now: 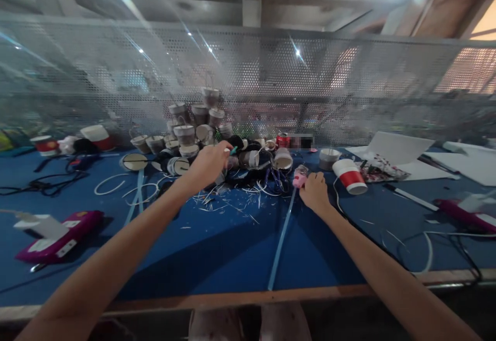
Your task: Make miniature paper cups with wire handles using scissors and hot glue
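My left hand [211,165] reaches over the cluttered middle of the table, its fingers closed round a small teal-tipped thing [233,150] whose kind I cannot make out. Further right, my right hand [315,192] is closed at the side of a small pink object [299,177] with a clear upper part. A pale blue strip [282,237] runs from below that object towards the front edge. Small cups with wire handles [184,134] are piled beyond my left hand. White scraps [248,196] lie between my hands.
A red can [282,140] stands at the back, and a red-and-white paper cup [350,176] lies at right. Purple power strips [79,227] sit at both sides. Cables [46,183] and white sheets [403,150] spread about. A perforated metal screen [251,82] rises behind.
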A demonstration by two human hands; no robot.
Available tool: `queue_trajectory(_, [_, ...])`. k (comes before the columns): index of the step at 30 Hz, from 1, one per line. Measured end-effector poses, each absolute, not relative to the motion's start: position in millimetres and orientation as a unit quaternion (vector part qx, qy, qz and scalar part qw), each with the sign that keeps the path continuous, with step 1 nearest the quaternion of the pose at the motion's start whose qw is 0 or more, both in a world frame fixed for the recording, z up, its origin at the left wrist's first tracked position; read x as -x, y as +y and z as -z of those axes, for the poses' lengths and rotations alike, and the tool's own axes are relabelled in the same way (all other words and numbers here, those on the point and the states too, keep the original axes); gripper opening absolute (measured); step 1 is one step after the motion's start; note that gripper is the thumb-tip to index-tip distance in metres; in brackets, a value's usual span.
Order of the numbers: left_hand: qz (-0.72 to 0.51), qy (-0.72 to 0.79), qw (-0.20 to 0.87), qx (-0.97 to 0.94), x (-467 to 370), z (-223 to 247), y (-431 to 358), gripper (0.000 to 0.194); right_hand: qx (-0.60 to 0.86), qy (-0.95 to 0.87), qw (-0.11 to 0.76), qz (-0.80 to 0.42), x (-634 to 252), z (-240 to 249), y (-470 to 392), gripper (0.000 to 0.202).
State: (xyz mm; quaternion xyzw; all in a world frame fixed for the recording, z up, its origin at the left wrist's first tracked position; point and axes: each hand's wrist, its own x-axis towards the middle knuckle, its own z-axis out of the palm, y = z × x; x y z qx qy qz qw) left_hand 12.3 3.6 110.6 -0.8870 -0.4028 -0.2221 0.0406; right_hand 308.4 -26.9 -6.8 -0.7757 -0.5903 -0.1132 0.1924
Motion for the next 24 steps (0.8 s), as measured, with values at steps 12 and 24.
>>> queue_trajectory(12, [0.105,-0.435,0.174,0.877,-88.6,-73.3,45.5,0.026,0.864,-0.379,0.303,0.134,-387.5,-30.1,-13.9,0.087])
queue_trajectory(24, [0.239,-0.362,-0.042,0.9,-51.0,-45.2,-14.8,0.039,0.754,-0.617,0.208,0.088,-333.0,-41.8,-35.0,0.064])
